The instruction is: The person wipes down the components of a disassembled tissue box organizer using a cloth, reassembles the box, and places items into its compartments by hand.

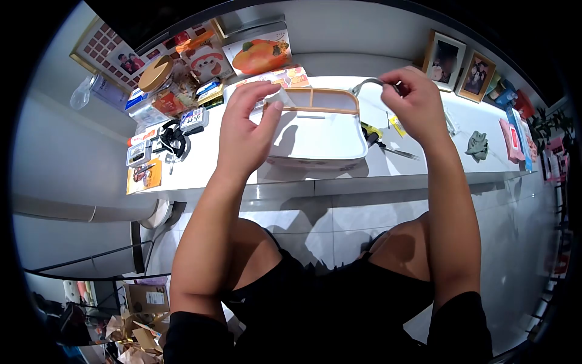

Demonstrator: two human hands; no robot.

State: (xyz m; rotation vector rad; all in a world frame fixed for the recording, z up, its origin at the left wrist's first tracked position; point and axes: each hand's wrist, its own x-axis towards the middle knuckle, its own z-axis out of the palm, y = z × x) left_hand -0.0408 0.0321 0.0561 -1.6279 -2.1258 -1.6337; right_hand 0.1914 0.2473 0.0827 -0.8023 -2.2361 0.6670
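A white box (321, 142) with a tan-edged divided section at its back stands on the white table. Over the box's left side is my left hand (250, 124), thumb and fingers closed on a small white piece (282, 97). Beyond the box's back right corner, my right hand (415, 100) is closed around the end of a curved grey strap-like item (366, 83). Between the box and my right forearm lie a yellow and black tool (370, 131) and a small yellow packet (398, 125).
A jar with a tan lid (156, 74), a box with an orange fruit picture (260, 53) and black straps (173, 139) are at the left. Farther right are a crumpled grey-green cloth (477, 146), a pink packet (512, 139) and picture frames (444, 60).
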